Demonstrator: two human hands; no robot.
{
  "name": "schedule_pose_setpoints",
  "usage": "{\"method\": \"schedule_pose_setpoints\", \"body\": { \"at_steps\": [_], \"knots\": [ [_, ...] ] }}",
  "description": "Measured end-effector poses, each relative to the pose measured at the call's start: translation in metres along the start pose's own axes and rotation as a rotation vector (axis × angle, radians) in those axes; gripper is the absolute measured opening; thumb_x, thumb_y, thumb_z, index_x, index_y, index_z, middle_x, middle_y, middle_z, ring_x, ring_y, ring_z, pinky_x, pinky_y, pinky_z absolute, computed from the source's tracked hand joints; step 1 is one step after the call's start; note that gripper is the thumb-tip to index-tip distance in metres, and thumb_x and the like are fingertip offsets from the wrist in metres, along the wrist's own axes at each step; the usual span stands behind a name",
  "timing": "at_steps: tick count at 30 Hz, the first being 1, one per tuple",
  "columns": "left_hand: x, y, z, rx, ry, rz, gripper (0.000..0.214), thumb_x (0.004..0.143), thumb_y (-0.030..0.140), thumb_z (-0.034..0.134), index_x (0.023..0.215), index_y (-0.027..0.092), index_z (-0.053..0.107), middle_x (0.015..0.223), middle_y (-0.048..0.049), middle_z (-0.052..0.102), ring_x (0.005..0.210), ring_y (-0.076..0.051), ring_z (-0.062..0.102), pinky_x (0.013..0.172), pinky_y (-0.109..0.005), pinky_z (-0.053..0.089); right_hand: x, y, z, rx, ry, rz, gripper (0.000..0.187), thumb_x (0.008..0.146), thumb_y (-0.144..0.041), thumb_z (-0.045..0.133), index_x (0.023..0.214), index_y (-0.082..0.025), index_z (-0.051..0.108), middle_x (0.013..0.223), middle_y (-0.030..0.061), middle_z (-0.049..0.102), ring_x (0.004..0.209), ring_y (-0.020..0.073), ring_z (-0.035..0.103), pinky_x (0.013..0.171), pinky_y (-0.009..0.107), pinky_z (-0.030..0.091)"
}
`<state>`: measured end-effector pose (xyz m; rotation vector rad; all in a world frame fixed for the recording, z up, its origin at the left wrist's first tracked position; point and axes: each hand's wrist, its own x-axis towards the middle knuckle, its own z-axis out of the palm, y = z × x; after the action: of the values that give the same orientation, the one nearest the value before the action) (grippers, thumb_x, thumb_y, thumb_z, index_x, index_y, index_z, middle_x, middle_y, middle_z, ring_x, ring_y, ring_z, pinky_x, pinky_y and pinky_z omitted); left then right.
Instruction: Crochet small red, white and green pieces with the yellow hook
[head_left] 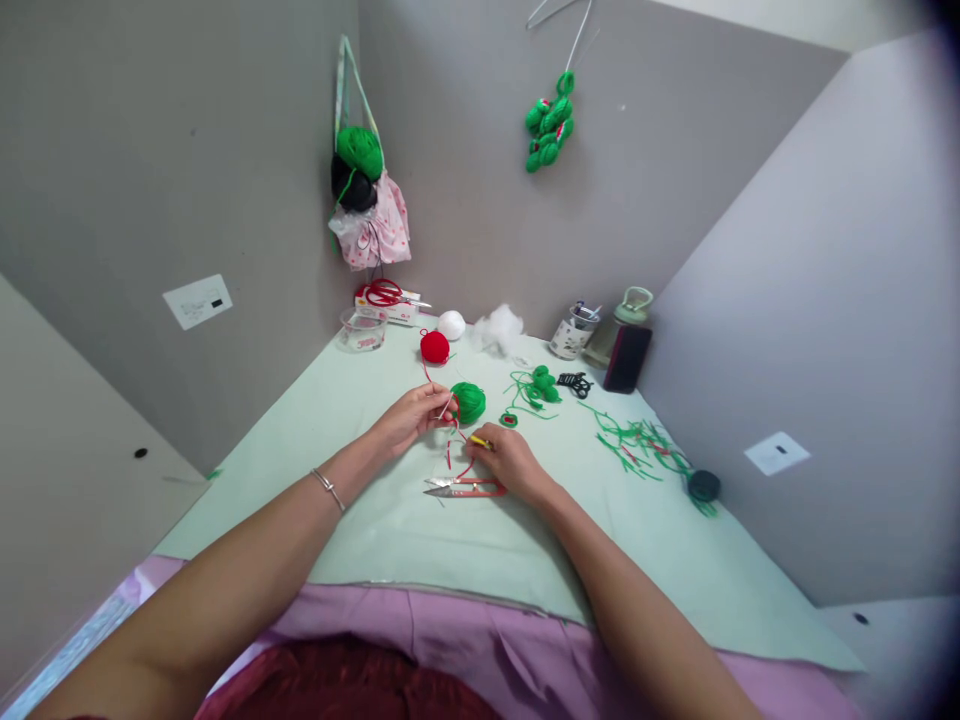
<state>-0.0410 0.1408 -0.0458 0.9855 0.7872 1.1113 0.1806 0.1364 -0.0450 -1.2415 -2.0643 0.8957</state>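
My left hand (422,415) is closed in a pinch on red yarn (457,424), and a thin pale stick-like piece shows at its fingertips. The strand runs back to a red yarn ball (434,347). In my right hand (510,460) is a yellow-handled crochet hook (480,441), its tip hard to make out. Loose red yarn loops down between the hands. Thread snips (465,487) with orange-red handles lie on the table just below, beside the right hand. A green yarn ball (469,402) sits right behind the left fingertips.
Green yarn pieces (544,384) and cut strands (641,445) lie to the right, near a black round item (703,486). Along the back stand a plastic tub (363,330), white stuffing (499,330), a pen cup (574,333) and a dark phone (628,358). Walls enclose the table (360,545).
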Motion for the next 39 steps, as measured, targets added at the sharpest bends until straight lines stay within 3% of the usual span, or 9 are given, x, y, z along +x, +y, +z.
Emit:
{"method": "schedule_pose_setpoints", "body": {
  "at_steps": [5, 8, 11, 14, 18, 22, 27, 32, 39],
  "knots": [
    [0.000, 0.001, -0.001, -0.003, -0.006, -0.013, 0.039, 0.100, 0.037, 0.068, 0.134, 0.017, 0.064, 0.133, -0.0120, 0.067, 0.112, -0.026, 0.070, 0.093, -0.048, 0.061, 0.007, 0.003, -0.015, 0.099, 0.132, 0.022, 0.019, 0.085, -0.036, 0.059, 0.076, -0.021, 0.066, 0.079, 0.0034, 0.070, 0.076, 0.0189, 0.057, 0.076, 0.031, 0.044],
    [-0.001, 0.003, 0.001, -0.014, -0.030, -0.017, 0.037, 0.101, 0.036, 0.068, 0.132, 0.017, 0.065, 0.130, -0.0114, 0.068, 0.109, -0.025, 0.070, 0.091, -0.046, 0.062, 0.008, 0.005, -0.021, 0.169, 0.194, 0.049, 0.022, 0.082, -0.041, 0.062, 0.086, -0.020, 0.069, 0.085, 0.0047, 0.071, 0.079, 0.0194, 0.058, 0.076, 0.032, 0.046],
    [-0.004, 0.002, 0.006, -0.029, -0.056, -0.021, 0.029, 0.100, 0.034, 0.069, 0.123, 0.015, 0.068, 0.119, -0.0089, 0.071, 0.098, -0.022, 0.071, 0.084, -0.041, 0.063, 0.006, 0.000, -0.014, 0.246, 0.126, 0.075, 0.033, 0.077, -0.045, 0.071, 0.097, -0.018, 0.073, 0.080, 0.0022, 0.070, 0.072, 0.0174, 0.056, 0.072, 0.031, 0.045],
    [-0.006, -0.002, 0.012, -0.050, -0.080, -0.036, 0.020, 0.099, 0.030, 0.070, 0.112, 0.014, 0.069, 0.107, -0.0056, 0.072, 0.087, -0.018, 0.070, 0.077, -0.035, 0.062, 0.005, -0.011, 0.002, 0.317, 0.007, 0.084, 0.037, 0.076, -0.047, 0.075, 0.097, -0.017, 0.076, 0.072, -0.0003, 0.068, 0.066, 0.0151, 0.054, 0.068, 0.030, 0.045],
    [-0.004, -0.005, 0.013, -0.096, -0.070, -0.066, 0.030, 0.100, 0.034, 0.069, 0.124, 0.016, 0.067, 0.121, -0.0093, 0.071, 0.099, -0.022, 0.071, 0.084, -0.041, 0.063, 0.006, -0.019, 0.012, 0.395, -0.011, 0.103, 0.027, 0.075, -0.043, 0.074, 0.082, -0.018, 0.074, 0.073, -0.0001, 0.070, 0.064, 0.0129, 0.052, 0.063, 0.027, 0.043],
    [0.000, 0.002, 0.003, -0.170, -0.003, -0.062, 0.039, 0.101, 0.037, 0.068, 0.134, 0.018, 0.064, 0.134, -0.0121, 0.067, 0.112, -0.027, 0.069, 0.093, -0.048, 0.061, 0.006, -0.013, -0.009, 0.439, 0.050, 0.153, 0.021, 0.073, -0.039, 0.074, 0.076, -0.018, 0.072, 0.066, -0.0021, 0.065, 0.052, 0.0081, 0.038, 0.049, 0.024, 0.029],
    [0.000, 0.015, -0.007, -0.268, 0.080, -0.049, 0.039, 0.101, 0.037, 0.068, 0.135, 0.018, 0.064, 0.135, -0.0124, 0.066, 0.113, -0.027, 0.069, 0.094, -0.049, 0.061, 0.007, -0.001, -0.038, 0.525, 0.199, 0.182, 0.024, 0.071, -0.041, 0.074, 0.075, -0.019, 0.066, 0.061, -0.0036, 0.060, 0.045, 0.0051, 0.028, 0.044, 0.025, 0.019],
    [-0.001, 0.018, -0.007, -0.332, 0.113, -0.050, 0.039, 0.101, 0.037, 0.068, 0.135, 0.018, 0.064, 0.135, -0.0124, 0.067, 0.113, -0.027, 0.069, 0.094, -0.048, 0.061, 0.010, 0.007, -0.052, 0.613, 0.319, 0.195, 0.030, 0.070, -0.045, 0.077, 0.076, -0.020, 0.061, 0.058, -0.0060, 0.054, 0.044, 0.0038, 0.020, 0.043, 0.025, 0.015],
    [0.000, 0.021, -0.008, -0.390, 0.125, 0.003, 0.037, 0.101, 0.036, 0.068, 0.133, 0.017, 0.065, 0.131, -0.0117, 0.068, 0.108, -0.025, 0.070, 0.090, -0.046, 0.062, 0.012, 0.014, -0.056, 0.668, 0.396, 0.189, 0.035, 0.069, -0.047, 0.081, 0.078, -0.020, 0.061, 0.063, -0.0053, 0.056, 0.043, 0.0022, 0.021, 0.040, 0.023, 0.017]
  ]
}}
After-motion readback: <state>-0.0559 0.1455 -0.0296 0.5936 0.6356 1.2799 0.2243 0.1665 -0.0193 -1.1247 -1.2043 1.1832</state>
